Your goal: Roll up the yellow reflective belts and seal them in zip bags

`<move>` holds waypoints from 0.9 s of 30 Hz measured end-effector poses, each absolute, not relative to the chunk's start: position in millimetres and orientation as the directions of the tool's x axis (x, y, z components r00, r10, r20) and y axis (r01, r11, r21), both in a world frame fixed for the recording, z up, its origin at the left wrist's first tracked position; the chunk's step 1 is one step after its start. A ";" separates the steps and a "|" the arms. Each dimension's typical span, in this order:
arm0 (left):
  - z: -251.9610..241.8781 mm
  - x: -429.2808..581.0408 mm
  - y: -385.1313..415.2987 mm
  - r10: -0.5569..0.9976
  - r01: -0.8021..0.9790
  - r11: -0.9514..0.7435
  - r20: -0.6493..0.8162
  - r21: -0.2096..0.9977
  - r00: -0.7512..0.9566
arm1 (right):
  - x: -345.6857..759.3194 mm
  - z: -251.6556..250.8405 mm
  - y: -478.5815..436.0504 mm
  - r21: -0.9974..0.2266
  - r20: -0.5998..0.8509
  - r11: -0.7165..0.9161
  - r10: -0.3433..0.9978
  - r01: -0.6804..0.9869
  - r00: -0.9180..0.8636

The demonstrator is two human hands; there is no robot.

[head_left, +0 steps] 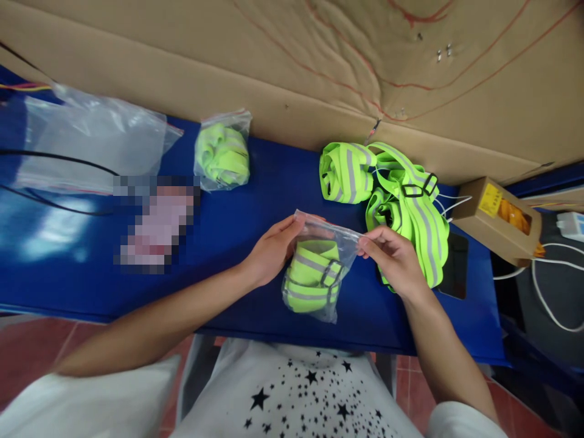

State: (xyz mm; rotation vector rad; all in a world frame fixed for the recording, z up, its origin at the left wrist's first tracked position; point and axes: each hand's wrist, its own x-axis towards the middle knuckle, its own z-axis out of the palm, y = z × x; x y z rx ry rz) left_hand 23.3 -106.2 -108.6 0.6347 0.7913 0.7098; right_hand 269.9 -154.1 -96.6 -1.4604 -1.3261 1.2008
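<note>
A clear zip bag [349, 250] hangs between my two hands, near the front edge of the blue table. Inside it lies a folded neon-yellow reflective strap [310, 283] with grey stripes and a black buckle. My left hand [274, 249] pinches the left end of the bag's top edge. At the right end of that edge, my right hand [393, 258] grips the bag between thumb and fingers. Beyond my right hand is a heap of reflective straps [429, 237] with black buckles, beside a rolled strap [349, 173].
A filled bag [223, 155] stands at the back of the blue table [274, 176]. Flat empty bags [95, 140] and black cables lie left, near a pixelated object [159, 225]. Rightward are a dark phone [455, 267], a cardboard box [497, 213] and white cables.
</note>
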 end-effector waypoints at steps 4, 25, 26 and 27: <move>-110.9 24.2 -110.1 0.775 -0.304 0.581 -0.400 0.755 0.489 | 264.0 -99.1 -157.7 -0.959 -0.051 -0.056 0.998 0.278 0.026; -112.4 27.6 -124.1 0.779 -0.229 0.438 -0.239 0.869 0.580 | 257.9 -96.0 -159.7 -0.959 -0.073 -0.050 0.995 0.280 -0.071; -112.9 27.3 -124.2 0.780 -0.222 0.425 -0.231 0.878 0.581 | 257.7 -96.1 -159.7 -0.960 -0.072 -0.048 0.994 0.276 -0.078; -113.4 27.0 -124.3 0.781 -0.207 0.408 -0.222 0.889 0.584 | 257.6 -96.2 -159.8 -0.961 -0.074 -0.048 0.994 0.274 -0.085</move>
